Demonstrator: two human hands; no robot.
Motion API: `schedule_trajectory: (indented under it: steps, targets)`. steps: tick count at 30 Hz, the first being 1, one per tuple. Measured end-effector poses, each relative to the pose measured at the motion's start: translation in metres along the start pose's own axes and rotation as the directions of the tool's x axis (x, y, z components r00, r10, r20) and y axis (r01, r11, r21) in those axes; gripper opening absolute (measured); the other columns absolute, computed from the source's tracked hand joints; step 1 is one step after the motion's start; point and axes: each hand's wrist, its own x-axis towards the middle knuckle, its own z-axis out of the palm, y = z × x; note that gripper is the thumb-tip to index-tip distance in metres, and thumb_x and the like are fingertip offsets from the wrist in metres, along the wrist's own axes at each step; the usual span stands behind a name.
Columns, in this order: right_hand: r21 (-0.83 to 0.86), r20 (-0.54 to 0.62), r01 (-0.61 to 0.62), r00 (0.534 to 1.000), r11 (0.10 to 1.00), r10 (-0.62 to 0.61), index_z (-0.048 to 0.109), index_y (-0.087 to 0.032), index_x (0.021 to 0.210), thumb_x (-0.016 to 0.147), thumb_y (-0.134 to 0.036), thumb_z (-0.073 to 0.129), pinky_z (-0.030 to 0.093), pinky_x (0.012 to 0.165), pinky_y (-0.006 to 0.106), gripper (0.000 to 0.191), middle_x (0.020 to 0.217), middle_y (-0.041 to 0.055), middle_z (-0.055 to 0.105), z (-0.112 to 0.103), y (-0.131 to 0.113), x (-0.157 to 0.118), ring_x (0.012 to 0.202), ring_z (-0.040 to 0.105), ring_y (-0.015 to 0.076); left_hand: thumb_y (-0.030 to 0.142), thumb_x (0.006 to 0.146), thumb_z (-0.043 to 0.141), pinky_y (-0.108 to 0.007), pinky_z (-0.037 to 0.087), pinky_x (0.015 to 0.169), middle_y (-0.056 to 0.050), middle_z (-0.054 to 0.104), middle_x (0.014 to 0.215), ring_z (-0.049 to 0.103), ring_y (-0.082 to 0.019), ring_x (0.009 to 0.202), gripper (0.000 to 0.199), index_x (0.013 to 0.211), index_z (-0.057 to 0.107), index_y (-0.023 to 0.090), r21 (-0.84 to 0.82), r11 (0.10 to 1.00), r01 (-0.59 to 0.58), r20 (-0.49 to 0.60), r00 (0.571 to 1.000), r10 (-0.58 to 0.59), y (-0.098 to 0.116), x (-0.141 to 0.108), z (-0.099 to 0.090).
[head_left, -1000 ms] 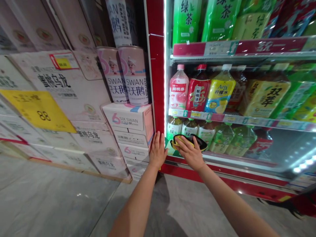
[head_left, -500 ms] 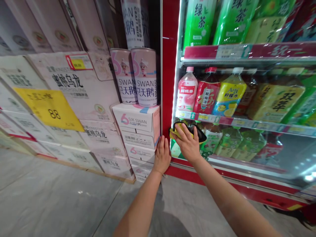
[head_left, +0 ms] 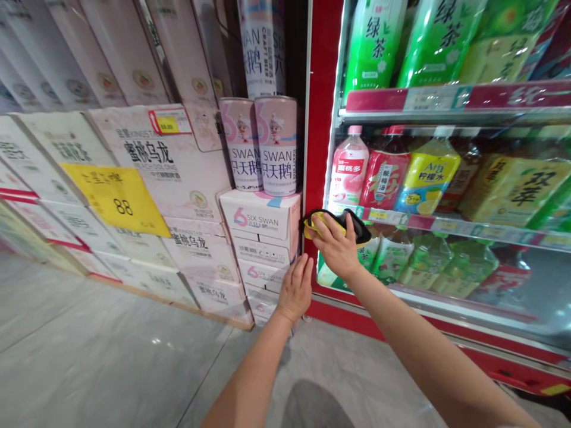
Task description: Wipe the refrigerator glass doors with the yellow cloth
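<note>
My right hand (head_left: 336, 246) presses a yellow and black cloth (head_left: 363, 233) against the glass front of a red-framed drinks cooler (head_left: 319, 77), near its left edge. Its fingers lie over the cloth, just below the shelf edge under the pink bottle (head_left: 350, 166). Lower and to the left, my left hand (head_left: 297, 290) is held upright with its fingers extended and nothing seen in it. It is at the right side of the stacked white SIX SWAN boxes (head_left: 256, 221), beside the cooler's red frame.
Two tall pink cans (head_left: 276, 148) stand on the SIX SWAN boxes. Further left are stacked cartons (head_left: 151, 160) with a yellow price sign (head_left: 116, 199). Shelves of bottles (head_left: 430, 172) fill the cooler. Grey tiled floor (head_left: 111, 356) lies below.
The view has shifted, so the shelves and boxes sit further right in the picture. My right hand and the cloth have moved slightly up and left on the glass relative to the bottles.
</note>
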Motion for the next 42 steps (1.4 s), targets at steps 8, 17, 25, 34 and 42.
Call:
schedule_trajectory:
  steps: [8, 17, 25, 34, 42]
  targets:
    - [0.134, 0.140, 0.204, 0.965, 0.970, -0.223, 0.072, -0.022, 0.118, 0.101, -0.021, 0.056, -0.008, 0.130, 0.059, 0.023, 0.147, 0.0031, 0.062, -0.001, -0.007, -0.038, 0.140, 0.052, 0.0244, 0.009, 0.094, 0.049, -0.049, 0.032, 0.125, -0.017, 0.058, 0.146, 0.046, -0.026, 0.146, 0.072, 0.162, 0.026, 0.015, 0.036, 0.999, 0.034, -0.049, 0.998, -0.033, -0.013, 0.009, -0.016]
    - [0.132, 0.160, 0.063, 0.984, 0.989, -0.084, 0.070, -0.021, 0.122, 0.101, -0.021, 0.054, -0.012, 0.127, 0.062, 0.027, 0.153, 0.0054, 0.056, 0.010, -0.029, -0.039, 0.149, 0.040, 0.0266, 0.011, 0.095, 0.049, -0.051, 0.034, 0.123, -0.020, 0.056, 0.146, 0.046, -0.028, 0.145, 0.069, 0.161, 0.027, 0.015, 0.078, 0.992, 0.097, -0.077, 0.993, -0.091, -0.022, 0.009, -0.018]
    - [0.117, 0.214, -0.057, 0.976, 0.992, 0.031, 0.068, -0.027, 0.127, 0.099, -0.021, 0.057, -0.011, 0.127, 0.062, 0.030, 0.160, 0.0030, 0.047, 0.003, -0.025, -0.058, 0.153, 0.034, 0.0252, 0.009, 0.094, 0.048, -0.051, 0.034, 0.123, -0.020, 0.055, 0.147, 0.045, -0.028, 0.146, 0.069, 0.160, 0.028, 0.015, 0.077, 0.994, 0.081, -0.065, 0.995, -0.076, -0.022, 0.009, -0.018]
    - [0.197, 0.298, 0.073, 0.946, 0.978, -0.131, 0.072, -0.024, 0.120, 0.099, -0.013, 0.048, -0.014, 0.129, 0.053, 0.034, 0.153, 0.0008, 0.057, 0.010, -0.054, -0.139, 0.152, 0.037, 0.0204, 0.009, 0.094, 0.050, -0.050, 0.033, 0.124, -0.018, 0.054, 0.150, 0.044, -0.028, 0.147, 0.073, 0.162, 0.025, 0.018, 0.079, 0.995, 0.068, -0.006, 0.998, -0.067, -0.020, 0.004, -0.019]
    - [0.158, 0.314, -0.135, 0.946, 0.978, 0.080, 0.063, -0.024, 0.137, 0.101, -0.020, 0.052, -0.011, 0.125, 0.067, 0.038, 0.166, 0.0055, 0.036, 0.025, -0.069, -0.090, 0.157, 0.025, 0.0270, 0.009, 0.094, 0.051, -0.047, 0.032, 0.125, -0.017, 0.056, 0.148, 0.043, -0.027, 0.148, 0.074, 0.163, 0.024, 0.017, 0.065, 0.998, 0.022, 0.018, 1.000, -0.023, -0.016, 0.006, -0.018]
